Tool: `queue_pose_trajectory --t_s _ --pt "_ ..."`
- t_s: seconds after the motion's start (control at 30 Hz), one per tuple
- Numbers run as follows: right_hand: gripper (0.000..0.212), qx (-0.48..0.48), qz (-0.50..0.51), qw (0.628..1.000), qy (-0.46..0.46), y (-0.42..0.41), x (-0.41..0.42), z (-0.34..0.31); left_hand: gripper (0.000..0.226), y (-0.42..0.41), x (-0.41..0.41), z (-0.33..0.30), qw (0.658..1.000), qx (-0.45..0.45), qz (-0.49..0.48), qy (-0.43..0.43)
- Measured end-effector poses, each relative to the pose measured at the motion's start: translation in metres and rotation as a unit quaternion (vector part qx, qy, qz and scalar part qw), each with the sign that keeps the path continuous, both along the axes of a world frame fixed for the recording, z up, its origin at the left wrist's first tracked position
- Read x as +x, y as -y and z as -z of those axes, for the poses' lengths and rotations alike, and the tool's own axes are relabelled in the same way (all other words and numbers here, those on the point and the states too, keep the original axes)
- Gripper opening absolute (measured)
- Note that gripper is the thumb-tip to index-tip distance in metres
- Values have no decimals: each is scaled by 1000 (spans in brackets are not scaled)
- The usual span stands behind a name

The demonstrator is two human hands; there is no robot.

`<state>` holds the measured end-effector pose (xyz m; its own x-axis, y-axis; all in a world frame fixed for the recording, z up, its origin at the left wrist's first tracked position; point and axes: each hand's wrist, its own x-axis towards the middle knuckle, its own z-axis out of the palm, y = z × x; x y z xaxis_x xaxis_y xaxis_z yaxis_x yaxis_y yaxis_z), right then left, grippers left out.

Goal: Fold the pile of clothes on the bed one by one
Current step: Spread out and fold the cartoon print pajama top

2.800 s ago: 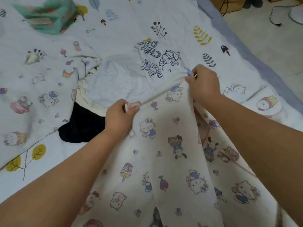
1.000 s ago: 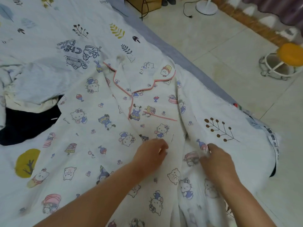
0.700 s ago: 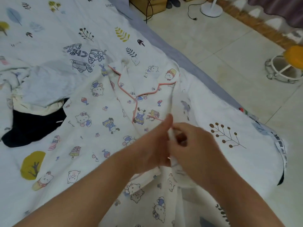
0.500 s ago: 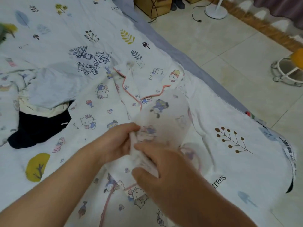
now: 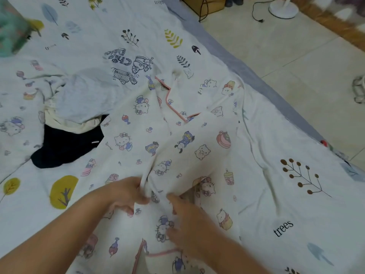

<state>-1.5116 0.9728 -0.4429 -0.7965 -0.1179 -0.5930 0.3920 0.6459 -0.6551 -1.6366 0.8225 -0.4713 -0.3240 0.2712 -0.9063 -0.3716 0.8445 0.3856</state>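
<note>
The left hand has its grip closed on a raised fold of the cartoon-print pajama top, fingers curled under and thumb on top, pinching the cloth into a ridge. The right hand lies just beside it on the same garment; it is blurred, its fingers look bent into the fabric, but I cannot tell whether its grip has hold of the cloth or only presses on it.

The pajama top lies spread on the bed, running from under both hands away toward the far edge, its pink-piped collar well beyond the left grip. Its cloth bunches in creases around the 2 hands.

Beyond and to the left of the left grip sits the rest of the pile: a pale grey garment lying on a cream garment, with a dark navy garment touching them on the near side. A white shirt with dark line drawings lies beyond the grey one. A blurred teal cloth sits at the far left corner.

To the right of the right grip the printed bedsheet shows the word "trees", and past the bed's edge is a tiled floor with a white fan base.
</note>
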Motion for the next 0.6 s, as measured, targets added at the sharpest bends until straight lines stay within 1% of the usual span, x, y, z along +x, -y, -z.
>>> queue_pose_trajectory --t_s 0.07,0.1,0.13,0.17,0.2,0.23,0.27,0.3,0.33,0.37,0.4,0.43,0.47,0.53,0.6 --pt "45 -41 -24 999 -8 5 0 -3 20 12 -4 -7 987 120 -98 31" --pt "42 -50 -26 998 -11 5 0 -3 25 19 -6 -8 975 154 -160 32" --pt "40 -50 -19 999 -12 4 -1 -2 36 25 -9 -8 961 173 -216 20" --pt "36 -45 5 999 -21 1 -3 -1 43 30 -11 -3 959 160 -234 -14" --pt "30 -36 46 998 -37 -4 -6 1 45 37 -14 4 966 115 -222 -61" --pt "23 -17 104 992 -65 -11 -10 3 50 44 -15 9 976 51 -181 -108" --pt "18 10 182 978 -99 -22 -17 6 60 49 -14 12 983 -6 -131 -131" --pt "14 39 266 955 -129 -37 -25 10 70 54 -12 13 987 -28 -100 -119" --pt "14 63 346 926 -138 -53 -33 16 77 58 -11 14 991 -29 -93 -95" --pt "20 75 409 900 -128 -69 -44 21 80 60 -12 14 992 -15 -109 -61" --pt "32 78 449 885 -100 -83 -55 28 82 64 -12 16 990 3 -136 -46" --pt "46 74 462 882 -62 -91 -63 33 80 69 -12 17 986 21 -158 -49" --pt "61 68 454 888 -22 -93 -69 38 75 71 -11 19 984 34 -166 -62" --pt "91 86 390 916 35 -83 -77 42 62 70 -12 22 976 49 -188 -94" --pt "123 163 286 941 75 -64 -76 43 39 61 -14 21 964 66 -225 -126"
